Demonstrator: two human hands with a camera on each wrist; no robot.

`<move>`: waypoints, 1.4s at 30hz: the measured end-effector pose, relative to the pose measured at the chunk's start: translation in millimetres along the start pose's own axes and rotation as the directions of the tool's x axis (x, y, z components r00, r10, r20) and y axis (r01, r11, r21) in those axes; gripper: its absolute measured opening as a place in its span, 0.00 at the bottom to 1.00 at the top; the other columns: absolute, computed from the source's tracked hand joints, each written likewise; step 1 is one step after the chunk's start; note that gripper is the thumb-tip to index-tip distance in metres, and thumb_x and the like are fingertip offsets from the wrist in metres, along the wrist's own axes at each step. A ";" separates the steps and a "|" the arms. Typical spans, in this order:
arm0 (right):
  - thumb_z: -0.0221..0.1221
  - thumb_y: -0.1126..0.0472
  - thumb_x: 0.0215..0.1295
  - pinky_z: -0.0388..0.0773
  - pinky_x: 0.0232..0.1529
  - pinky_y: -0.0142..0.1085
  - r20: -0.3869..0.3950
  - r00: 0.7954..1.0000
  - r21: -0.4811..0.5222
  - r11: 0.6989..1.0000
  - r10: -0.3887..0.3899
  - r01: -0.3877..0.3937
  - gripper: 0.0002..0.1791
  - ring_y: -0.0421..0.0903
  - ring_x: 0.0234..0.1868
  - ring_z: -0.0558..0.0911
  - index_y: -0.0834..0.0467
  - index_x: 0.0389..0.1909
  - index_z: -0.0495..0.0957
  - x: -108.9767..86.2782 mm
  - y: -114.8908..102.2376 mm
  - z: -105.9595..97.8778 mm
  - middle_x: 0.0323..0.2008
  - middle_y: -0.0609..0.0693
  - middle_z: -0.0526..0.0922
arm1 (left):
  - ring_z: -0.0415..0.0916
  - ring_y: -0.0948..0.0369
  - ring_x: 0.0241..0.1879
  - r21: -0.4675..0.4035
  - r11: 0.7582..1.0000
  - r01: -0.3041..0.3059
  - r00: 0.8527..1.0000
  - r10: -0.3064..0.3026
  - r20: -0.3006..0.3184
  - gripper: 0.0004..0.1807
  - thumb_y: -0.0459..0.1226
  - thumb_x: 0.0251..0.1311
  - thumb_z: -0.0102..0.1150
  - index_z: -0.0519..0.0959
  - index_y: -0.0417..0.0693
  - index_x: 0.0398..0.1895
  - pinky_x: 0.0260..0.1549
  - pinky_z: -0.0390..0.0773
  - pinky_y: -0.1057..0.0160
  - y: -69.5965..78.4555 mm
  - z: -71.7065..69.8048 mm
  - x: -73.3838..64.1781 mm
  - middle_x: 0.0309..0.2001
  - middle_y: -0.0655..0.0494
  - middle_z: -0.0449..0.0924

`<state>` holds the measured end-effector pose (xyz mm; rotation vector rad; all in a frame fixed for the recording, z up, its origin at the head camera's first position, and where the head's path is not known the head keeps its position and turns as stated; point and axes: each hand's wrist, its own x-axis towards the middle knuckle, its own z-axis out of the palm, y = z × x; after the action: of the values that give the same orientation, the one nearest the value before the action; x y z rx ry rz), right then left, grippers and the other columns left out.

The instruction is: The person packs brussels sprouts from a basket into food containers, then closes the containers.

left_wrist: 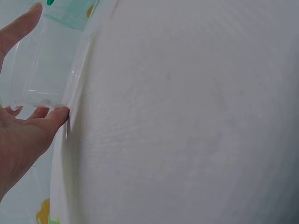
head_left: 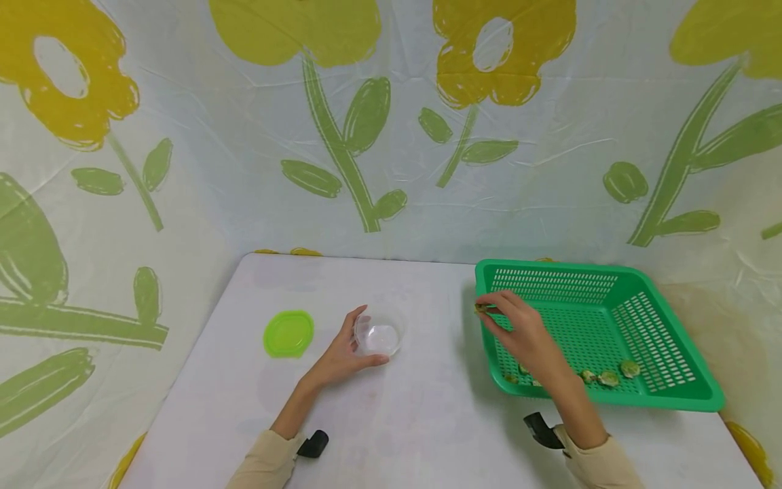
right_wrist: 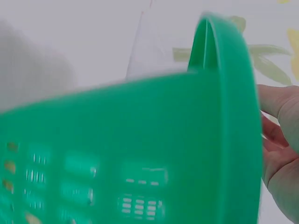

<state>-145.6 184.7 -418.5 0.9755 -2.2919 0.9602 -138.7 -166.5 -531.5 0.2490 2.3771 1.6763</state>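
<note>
Green basket (head_left: 611, 401) = landmark, on the tabletop (head_left: 421, 421). Right hand (head_left: 525, 329) is up at the basket's left rim, thumb and fingers pinched together on a small greenish-brown piece (head_left: 480, 308), which shows at the fingertips right by that rim. More greenish pieces (head_left: 608, 378) lie inside the basket, along its near side; a few are partly hidden by the right arm and the rim. Exact kind: can't tell.

Left hand (head_left: 345, 356) is left of the basket, well apart from it, thumb and fingers clamped on opposite sides of a clear container (head_left: 380, 336). Container upright, mouth up, nothing visible inside. Bright green lid (head_left: 289, 333) lies on the tabletop, farther left of the basket, past the left hand.

Right wrist view: mostly basket wall, blurred; right hand beyond the rim, pinched piece hidden. Behind the basket: pale cloth (head_left: 427, 224) with yellow flowers, green stems. Beige sleeves (head_left: 601, 465) nearer than the basket.
</note>
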 end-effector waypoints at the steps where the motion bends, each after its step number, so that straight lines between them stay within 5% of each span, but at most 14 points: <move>1: 0.71 0.82 0.51 0.81 0.46 0.26 0.001 1.000 0.005 1.000 0.005 -0.005 0.22 0.49 0.43 0.85 0.62 0.47 0.82 1.2 -1.6 2.2 0.43 0.53 0.82 | 0.51 0.51 0.78 -0.001 1.000 0.000 1.000 0.000 0.000 0.64 0.50 0.49 0.82 0.47 0.59 0.83 0.72 0.59 0.42 0.1 -0.1 0.0 0.81 0.48 0.48; 11: 0.68 0.82 0.55 0.80 0.47 0.25 0.011 1.000 0.105 0.994 -0.024 0.022 0.20 0.50 0.42 0.85 0.63 0.46 0.82 14.9 -11.1 32.2 0.42 0.55 0.82 | 0.53 0.50 0.78 -0.014 1.000 -0.015 1.000 0.015 -0.002 0.64 0.50 0.49 0.82 0.47 0.58 0.83 0.72 0.59 0.42 -2.1 -0.4 1.0 0.80 0.47 0.50; 20: 0.69 0.78 0.58 0.86 0.43 0.42 0.055 0.998 0.119 0.993 0.007 -0.013 0.16 0.49 0.44 0.85 0.62 0.46 0.82 25.9 -21.1 59.6 0.42 0.54 0.83 | 0.52 0.48 0.78 -0.004 1.000 -0.022 1.000 0.022 -0.012 0.64 0.50 0.49 0.82 0.48 0.57 0.83 0.72 0.59 0.40 -1.3 -0.3 0.4 0.81 0.46 0.48; 42: 0.68 0.76 0.62 0.86 0.46 0.39 0.155 0.985 0.276 0.954 0.077 -0.118 0.13 0.51 0.44 0.86 0.66 0.46 0.81 31.3 -30.5 133.5 0.42 0.57 0.82 | 0.53 0.46 0.77 -0.046 0.998 -0.037 0.999 0.037 0.005 0.62 0.44 0.52 0.81 0.47 0.56 0.83 0.70 0.59 0.34 -0.5 -1.1 3.2 0.80 0.44 0.48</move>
<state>-161.5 55.8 -472.1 1.0844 -2.3824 1.3301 -142.1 -166.8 -531.9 0.2913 2.3407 1.7410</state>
